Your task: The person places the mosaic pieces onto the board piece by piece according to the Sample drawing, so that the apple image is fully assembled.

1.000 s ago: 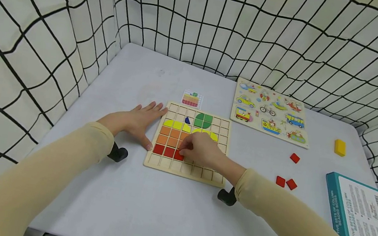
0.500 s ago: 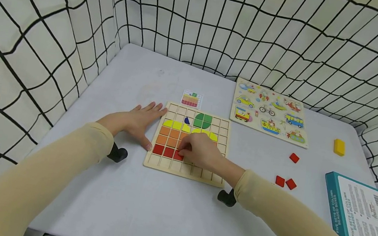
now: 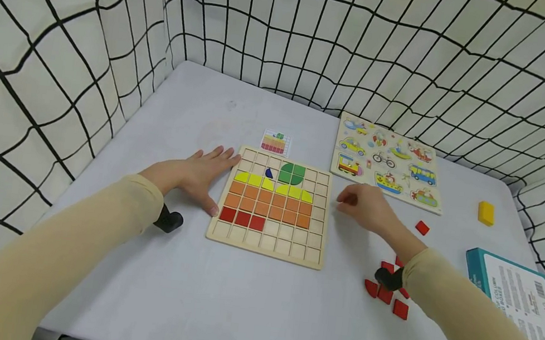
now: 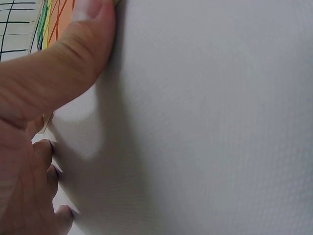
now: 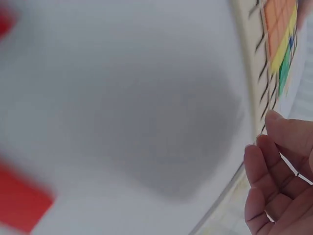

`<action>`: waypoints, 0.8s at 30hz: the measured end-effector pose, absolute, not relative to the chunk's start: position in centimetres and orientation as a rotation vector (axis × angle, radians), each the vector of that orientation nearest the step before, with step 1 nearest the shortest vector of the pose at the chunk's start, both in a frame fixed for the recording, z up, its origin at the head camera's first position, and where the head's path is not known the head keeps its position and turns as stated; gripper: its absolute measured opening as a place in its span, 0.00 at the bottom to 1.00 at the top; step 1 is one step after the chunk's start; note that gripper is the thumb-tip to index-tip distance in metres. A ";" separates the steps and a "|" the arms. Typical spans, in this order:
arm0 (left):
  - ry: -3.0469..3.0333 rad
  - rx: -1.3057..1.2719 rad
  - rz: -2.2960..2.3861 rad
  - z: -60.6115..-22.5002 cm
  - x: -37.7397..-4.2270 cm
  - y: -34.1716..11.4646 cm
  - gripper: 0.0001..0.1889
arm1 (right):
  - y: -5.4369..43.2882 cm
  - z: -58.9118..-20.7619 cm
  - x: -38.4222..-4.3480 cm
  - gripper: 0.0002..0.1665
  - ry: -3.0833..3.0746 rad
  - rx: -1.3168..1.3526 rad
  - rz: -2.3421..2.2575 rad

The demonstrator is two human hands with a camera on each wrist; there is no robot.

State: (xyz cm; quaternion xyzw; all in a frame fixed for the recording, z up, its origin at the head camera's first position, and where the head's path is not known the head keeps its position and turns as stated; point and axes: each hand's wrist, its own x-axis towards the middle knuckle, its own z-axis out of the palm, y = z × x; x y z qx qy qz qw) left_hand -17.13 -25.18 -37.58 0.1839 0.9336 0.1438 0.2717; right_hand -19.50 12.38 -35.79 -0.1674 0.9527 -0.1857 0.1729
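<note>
A wooden grid board lies flat on the table, filled with yellow curved pieces, orange squares, green leaf-shaped pieces and a small blue piece. Three red squares fill the left part of a lower row. My left hand lies spread beside the board, thumb and fingertips touching its left edge. Just past the right edge hovers my right hand, its fingers loosely bent; nothing sits between them in the right wrist view.
Loose red pieces lie partly under my right wrist; another red square is farther back. A small pattern card, a picture puzzle, a yellow block and a teal-edged box surround the board. Black netting encloses the table.
My right hand has let go of the third red square, left in its cell, and moved right, off the board. The left hand stays where it was.
</note>
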 end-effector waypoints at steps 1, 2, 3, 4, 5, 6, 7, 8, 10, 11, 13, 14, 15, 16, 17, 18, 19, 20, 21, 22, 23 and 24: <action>2.514 0.496 0.386 -37.6 -17.2 -25.2 0.69 | 13.6 -35.6 -19.8 0.10 2.709 -0.441 -0.512; 2.513 0.496 0.385 -37.5 -17.2 -25.2 0.70 | 14.9 -35.4 -20.1 0.12 2.714 -0.411 -0.496; 2.511 0.496 0.385 -37.5 -17.2 -25.2 0.70 | 16.1 -35.3 -20.4 0.13 2.718 -0.384 -0.482; 2.509 0.494 0.385 -37.4 -17.2 -25.2 0.70 | 17.4 -35.1 -20.6 0.14 2.717 -0.355 -0.470; 2.506 0.492 0.386 -37.4 -17.2 -25.3 0.70 | 18.5 -34.8 -20.8 0.15 2.717 -0.326 -0.456; 2.505 0.491 0.388 -37.4 -17.2 -25.3 0.70 | 19.6 -34.7 -20.9 0.16 2.714 -0.294 -0.444; 2.504 0.489 0.388 -37.3 -17.2 -25.3 0.70 | 20.8 -34.5 -21.1 0.17 2.710 -0.265 -0.432; 2.503 0.488 0.387 -37.3 -17.2 -25.3 0.70 | 21.8 -34.3 -21.2 0.19 2.706 -0.236 -0.418; 2.502 0.487 0.385 -37.3 -17.2 -25.3 0.70 | 23.6 -34.0 -21.3 0.20 2.698 -0.188 -0.390; 2.502 0.489 0.382 -37.3 -17.2 -25.3 0.70 | 24.4 -33.9 -21.4 0.21 2.694 -0.165 -0.379; 2.501 0.490 0.382 -37.3 -17.2 -25.3 0.70 | 25.9 -33.8 -21.4 0.22 2.679 -0.131 -0.363; 2.501 0.491 0.383 -37.3 -17.2 -25.3 0.70 | 26.4 -33.8 -21.4 0.23 2.669 -0.121 -0.352; 2.499 0.491 0.385 -37.3 -17.2 -25.3 0.70 | 26.9 -33.8 -21.4 0.24 2.658 -0.115 -0.337; 2.497 0.490 0.388 -37.4 -17.3 -25.2 0.70 | 27.3 -33.8 -21.3 0.24 2.642 -0.105 -0.325; 2.498 0.492 0.391 -37.4 -17.3 -25.3 0.70 | 27.7 -33.8 -21.3 0.25 2.622 -0.097 -0.308; 2.499 0.491 0.393 -37.5 -17.3 -25.3 0.70 | 27.9 -33.9 -21.3 0.27 2.603 -0.094 -0.286; 2.499 0.492 0.394 -37.6 -17.3 -25.3 0.70 | 28.1 -34.1 -21.4 0.28 2.581 -0.092 -0.267; 2.500 0.492 0.395 -37.6 -17.3 -25.3 0.70 | 28.3 -34.2 -21.4 0.29 2.562 -0.092 -0.252; 2.501 0.493 0.397 -37.7 -17.4 -25.3 0.70 | 28.4 -34.4 -21.4 0.30 2.547 -0.087 -0.242; 2.502 0.494 0.397 -37.7 -17.4 -25.3 0.71 | 28.5 -34.6 -21.4 0.30 2.538 -0.082 -0.234; 2.503 0.494 0.398 -37.8 -17.4 -25.4 0.71 | 28.5 -34.8 -21.4 0.30 2.534 -0.080 -0.228; 2.502 0.494 0.400 -37.8 -17.4 -25.4 0.71 | 28.5 -34.9 -21.4 0.30 2.534 -0.080 -0.223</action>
